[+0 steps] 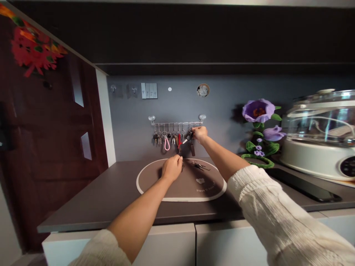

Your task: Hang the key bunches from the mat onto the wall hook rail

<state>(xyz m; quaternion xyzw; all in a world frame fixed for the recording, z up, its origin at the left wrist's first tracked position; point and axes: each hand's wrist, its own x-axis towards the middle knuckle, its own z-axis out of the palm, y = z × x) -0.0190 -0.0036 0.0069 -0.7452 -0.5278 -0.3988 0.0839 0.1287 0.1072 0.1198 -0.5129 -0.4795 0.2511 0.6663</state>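
Observation:
A clear key rack [177, 123] is fixed to the grey wall, and several sets of keys [159, 138] hang from its hooks. Among them are a pink loop strap [166, 143] and a red strap [179, 139]. At the rack's right end my right hand [200, 133] pinches a key ring [190, 130] with dark pieces dangling below it. My left hand [172, 168] is closed low over the brown mat [155, 188]; a small thing shows by its fingertips, too unclear to name. Another bunch of keys [199, 165] lies on the mat, right of my left hand.
Purple artificial flowers [258, 111] stand at the right, beside a clear-lidded white appliance [316, 151]. A black phone [305, 186] lies on the counter [105, 199] before them. A dark shelf [194, 37] overhangs the counter; a dark red door [50, 155] is at the left.

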